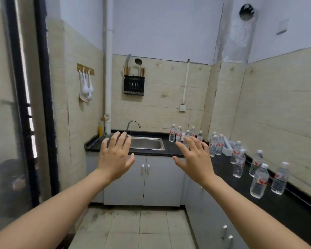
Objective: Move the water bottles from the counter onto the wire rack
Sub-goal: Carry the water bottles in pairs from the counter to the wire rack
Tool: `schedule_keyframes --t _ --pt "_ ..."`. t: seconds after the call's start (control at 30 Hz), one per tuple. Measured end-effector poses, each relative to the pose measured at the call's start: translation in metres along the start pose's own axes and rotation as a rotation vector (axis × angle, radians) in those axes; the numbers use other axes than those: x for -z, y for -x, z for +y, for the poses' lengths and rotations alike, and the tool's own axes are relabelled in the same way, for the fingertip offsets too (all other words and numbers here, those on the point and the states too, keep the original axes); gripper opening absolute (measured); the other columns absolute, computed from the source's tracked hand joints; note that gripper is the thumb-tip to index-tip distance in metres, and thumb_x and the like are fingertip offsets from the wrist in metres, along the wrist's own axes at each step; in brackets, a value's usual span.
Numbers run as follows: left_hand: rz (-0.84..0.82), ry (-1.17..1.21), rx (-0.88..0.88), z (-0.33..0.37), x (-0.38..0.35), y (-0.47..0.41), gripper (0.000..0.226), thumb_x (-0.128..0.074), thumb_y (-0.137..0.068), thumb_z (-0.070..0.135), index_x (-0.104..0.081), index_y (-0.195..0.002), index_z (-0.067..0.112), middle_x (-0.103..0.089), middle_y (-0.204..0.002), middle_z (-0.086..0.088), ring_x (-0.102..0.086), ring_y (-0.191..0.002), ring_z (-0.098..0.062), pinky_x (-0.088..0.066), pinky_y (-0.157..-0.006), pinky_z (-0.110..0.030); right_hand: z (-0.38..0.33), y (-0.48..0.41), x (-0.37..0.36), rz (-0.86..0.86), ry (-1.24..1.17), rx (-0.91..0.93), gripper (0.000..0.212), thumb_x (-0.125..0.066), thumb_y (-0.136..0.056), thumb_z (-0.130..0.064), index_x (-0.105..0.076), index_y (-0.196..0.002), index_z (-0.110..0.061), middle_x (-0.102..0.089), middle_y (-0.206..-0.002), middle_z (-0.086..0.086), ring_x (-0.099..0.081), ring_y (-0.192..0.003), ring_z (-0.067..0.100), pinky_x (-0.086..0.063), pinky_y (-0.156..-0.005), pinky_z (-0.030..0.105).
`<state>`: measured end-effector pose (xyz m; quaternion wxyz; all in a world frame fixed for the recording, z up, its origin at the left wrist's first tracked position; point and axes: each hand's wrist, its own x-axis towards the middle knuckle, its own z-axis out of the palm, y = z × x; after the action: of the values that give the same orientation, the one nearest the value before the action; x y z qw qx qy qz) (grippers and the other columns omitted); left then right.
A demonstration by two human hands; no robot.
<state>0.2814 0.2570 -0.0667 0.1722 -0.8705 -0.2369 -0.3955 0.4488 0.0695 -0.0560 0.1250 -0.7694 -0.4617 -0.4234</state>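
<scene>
The water bottles stand upright on the black desk. 5 cluster just right of the sink, and the others are strung along the right-hand run toward the camera, at least 12 in all. None is held. The left hand and right hand hover in front of the sink, fingers straight and spread apart, gripping nothing. No wire rack shows for certain. The task looks barely begun. The next move calls for a reach rightward to close a hand round a nearby bottle.
</scene>
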Motion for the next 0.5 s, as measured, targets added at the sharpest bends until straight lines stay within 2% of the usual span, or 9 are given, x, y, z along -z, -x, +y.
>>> schedule_keyframes --t 0.07,0.13,0.2,0.33,0.5 --pt "-0.001 0.023 0.002 -0.006 -0.022 -0.011 0.055 -0.037 -0.074 0.04 -0.061 -0.11 0.006 -0.067 -0.11 -0.014 -0.04 -0.11 -0.024 -0.05 -0.082 -0.042 0.002 -0.011 -0.024 -0.013 0.003 -0.015 0.044 -0.048 -0.075 -0.046 -0.067 -0.103 -0.017 -0.069 -0.105 0.011 -0.065 -0.1 0.03 -0.052 -0.078 0.044" --pt "-0.017 0.034 0.007 -0.012 -0.045 -0.017 0.053 -0.038 -0.074 0.039 -0.062 -0.108 0.007 -0.067 -0.109 -0.013 -0.045 -0.109 -0.024 -0.051 -0.079 -0.041 0.003 -0.018 -0.05 -0.049 -0.019 -0.04 0.04 -0.066 -0.07 -0.04 -0.068 -0.101 -0.015 -0.069 -0.102 0.012 -0.066 -0.098 0.03 -0.052 -0.076 0.044" --pt "-0.068 0.044 0.009 -0.018 -0.072 -0.015 0.052 -0.037 -0.074 0.039 -0.063 -0.106 0.007 -0.068 -0.107 -0.012 -0.055 -0.107 -0.027 -0.052 -0.078 -0.041 0.003 -0.02 -0.078 -0.103 -0.051 -0.059 0.045 -0.08 -0.063 -0.035 -0.068 -0.1 -0.013 -0.069 -0.101 0.013 -0.066 -0.097 0.031 -0.052 -0.076 0.044" --pt "-0.162 0.056 0.048 -0.03 -0.13 -0.011 0.052 -0.038 -0.071 0.037 -0.063 -0.105 0.007 -0.068 -0.107 -0.012 -0.06 -0.102 -0.028 -0.052 -0.077 -0.042 0.004 -0.024 -0.137 -0.205 -0.071 -0.079 0.046 -0.084 -0.058 -0.033 -0.069 -0.097 -0.013 -0.07 -0.098 0.013 -0.067 -0.094 0.031 -0.053 -0.072 0.043" --pt "-0.239 0.068 0.062 -0.035 -0.206 -0.034 0.051 -0.038 -0.069 0.038 -0.062 -0.104 0.01 -0.068 -0.107 -0.011 -0.043 -0.104 -0.021 -0.046 -0.081 -0.039 0.009 -0.049 -0.221 -0.284 -0.14 -0.055 0.046 -0.084 -0.059 -0.033 -0.069 -0.097 -0.012 -0.069 -0.098 0.014 -0.067 -0.092 0.032 -0.054 -0.07 0.042"
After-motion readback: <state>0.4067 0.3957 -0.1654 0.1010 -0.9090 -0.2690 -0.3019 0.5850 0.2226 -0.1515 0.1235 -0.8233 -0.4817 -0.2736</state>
